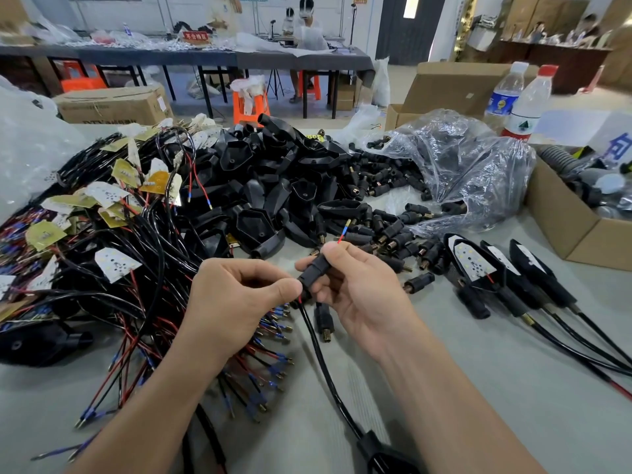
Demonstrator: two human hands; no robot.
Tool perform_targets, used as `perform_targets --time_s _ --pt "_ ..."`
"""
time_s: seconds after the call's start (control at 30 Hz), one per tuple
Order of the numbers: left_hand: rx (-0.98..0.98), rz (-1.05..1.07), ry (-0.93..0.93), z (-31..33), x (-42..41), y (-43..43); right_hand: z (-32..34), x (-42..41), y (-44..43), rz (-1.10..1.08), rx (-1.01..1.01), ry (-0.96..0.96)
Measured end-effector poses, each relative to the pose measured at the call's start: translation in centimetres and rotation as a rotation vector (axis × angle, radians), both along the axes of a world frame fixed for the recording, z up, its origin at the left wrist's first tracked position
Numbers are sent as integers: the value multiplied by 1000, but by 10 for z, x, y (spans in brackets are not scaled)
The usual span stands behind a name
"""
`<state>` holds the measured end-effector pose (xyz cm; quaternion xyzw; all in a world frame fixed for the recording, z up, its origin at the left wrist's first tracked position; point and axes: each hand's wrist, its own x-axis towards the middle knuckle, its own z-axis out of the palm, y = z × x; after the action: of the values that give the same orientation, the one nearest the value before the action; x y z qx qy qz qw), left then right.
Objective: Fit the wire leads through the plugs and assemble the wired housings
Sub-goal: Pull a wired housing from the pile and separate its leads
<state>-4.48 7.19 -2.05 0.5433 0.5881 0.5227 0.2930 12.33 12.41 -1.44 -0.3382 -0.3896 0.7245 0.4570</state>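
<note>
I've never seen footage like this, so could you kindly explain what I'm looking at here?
There is no machine: these are a person's bare hands, filmed from a camera worn on the head, looking down at a table. The right hand grips a black plug; the left hand pinches the cable at its lower end. A red lead pokes out of the top. On the table lie heaps of black housings, loose plugs, wired boards on the left and finished units on the right.

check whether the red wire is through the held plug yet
Through: the red wire pokes out of the plug's far end, above the right hand.
</note>
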Motion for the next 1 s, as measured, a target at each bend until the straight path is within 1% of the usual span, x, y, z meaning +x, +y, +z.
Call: perform_targets --time_s 0.07,0.2,0.27,0.37,0.57,0.73,0.9,0.93,1.0 --pt "3 -14 -40 2 -1 0 0 0 0 9 -7 8" --pt "2 -63 -227 5 -2 0 3 6 4 -22 -2 53" --pt "-13 -83 -255 7 -1 1 4 6 4 -51 2 64" --pt "-36 -94 -213 5 1 1 2 2 2 -53 6 37" --pt "-54 0 -147 -3 3 2 0 -2 0 -33 20 0" --pt "-16 -86 -127 -3 8 1 -1 2 2 -58 26 9" --pt "34 -84 -162 0 7 -2 0 0 1 45 14 31" --pt "34 -71 -136 0 8 -4 0 1 1 54 11 30" --pt "9 -50 -25 -2 11 -6 1 3 2 46 17 5"
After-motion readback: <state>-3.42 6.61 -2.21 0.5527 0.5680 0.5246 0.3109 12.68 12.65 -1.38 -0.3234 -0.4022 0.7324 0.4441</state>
